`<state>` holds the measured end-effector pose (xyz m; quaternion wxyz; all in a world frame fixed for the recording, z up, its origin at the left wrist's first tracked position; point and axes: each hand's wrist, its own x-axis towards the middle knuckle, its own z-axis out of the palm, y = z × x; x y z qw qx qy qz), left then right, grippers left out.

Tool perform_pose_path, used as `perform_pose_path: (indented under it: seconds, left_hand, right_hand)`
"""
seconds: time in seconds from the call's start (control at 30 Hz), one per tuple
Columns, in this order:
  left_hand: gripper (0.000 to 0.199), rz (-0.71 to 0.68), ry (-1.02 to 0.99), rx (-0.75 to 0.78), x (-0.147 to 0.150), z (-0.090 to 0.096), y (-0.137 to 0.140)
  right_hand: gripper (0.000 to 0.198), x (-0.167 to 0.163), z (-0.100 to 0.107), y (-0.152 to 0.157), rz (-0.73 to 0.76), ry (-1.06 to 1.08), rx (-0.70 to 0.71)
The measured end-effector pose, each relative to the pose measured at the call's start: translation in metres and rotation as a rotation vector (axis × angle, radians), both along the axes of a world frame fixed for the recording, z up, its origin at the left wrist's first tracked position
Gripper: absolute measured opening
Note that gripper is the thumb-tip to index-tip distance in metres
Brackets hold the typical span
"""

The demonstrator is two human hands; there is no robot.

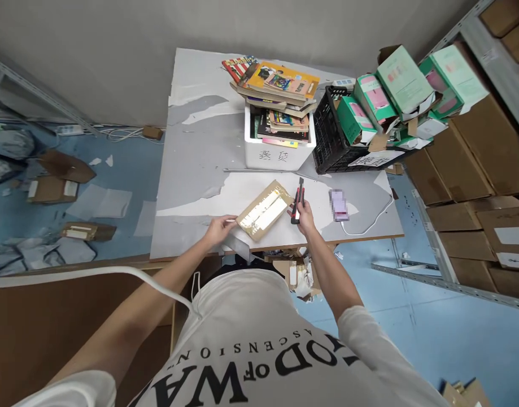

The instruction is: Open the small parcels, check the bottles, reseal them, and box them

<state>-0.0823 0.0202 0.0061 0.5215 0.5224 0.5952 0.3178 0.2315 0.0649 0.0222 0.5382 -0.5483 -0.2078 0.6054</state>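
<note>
A flat cardboard parcel [265, 209] wrapped in shiny clear tape, with a white label on top, lies slantwise near the table's front edge. My left hand [219, 230] grips its lower left corner between the fingertips. Beside the parcel's right end, my right hand [305, 216] is closed around a red and black box cutter [300, 198] that points away from me. Whether its blade is out is too small to tell. A phone [339, 205], blurred over, lies to the right of the knife with a white cable plugged in.
Behind the parcel, a white foam box [278, 155] is heaped with books [280, 82]. A black plastic crate [327, 133] full of green and pink boxes [405, 79] stands at right. Cartons [483, 152] line the right-hand shelving. Scattered packaging [51, 189] covers the floor at left.
</note>
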Motion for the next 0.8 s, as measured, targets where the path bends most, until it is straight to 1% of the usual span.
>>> perform_pose_path:
  seconds: [0.1,0.2,0.33,0.47,0.57,0.67,0.73,0.77,0.8]
  left_hand:
    - [0.043,0.034,0.129,0.096,0.013,-0.006,-0.032]
    - [0.041,0.028,0.175,0.157,0.027,-0.008,-0.051]
    - [0.04,0.042,0.217,0.136,0.032,-0.004,-0.058]
    - [0.043,0.006,0.225,0.079,0.025,0.005,-0.057]
    - [0.041,-0.054,0.275,0.042,0.018,0.015,-0.052]
    - [0.038,-0.117,0.411,0.026,0.013,0.026,-0.033]
    - [0.041,-0.119,0.485,0.038,0.011,0.031,-0.008]
    - [0.045,-0.097,0.5,0.049,0.012,0.032,0.008]
    - [0.049,-0.085,0.471,0.061,0.013,0.032,0.027]
  right_hand:
    - [0.022,-0.009,0.001,0.04,0.092,-0.056,0.015]
    - [0.021,-0.022,-0.002,0.062,0.169,-0.123,0.012]
    - [0.017,-0.034,-0.008,0.069,0.188,-0.195,0.001]
    - [0.017,-0.036,-0.009,0.063,0.156,-0.164,0.039]
    - [0.024,-0.029,-0.008,0.043,0.101,-0.156,0.049]
    - [0.03,-0.019,-0.005,0.0,0.044,-0.188,0.04]
    - [0.03,-0.016,-0.003,-0.037,0.035,-0.182,0.022]
    - [0.03,-0.018,-0.001,-0.057,0.043,-0.161,0.002]
    - [0.03,-0.02,0.001,-0.076,0.06,-0.118,-0.027]
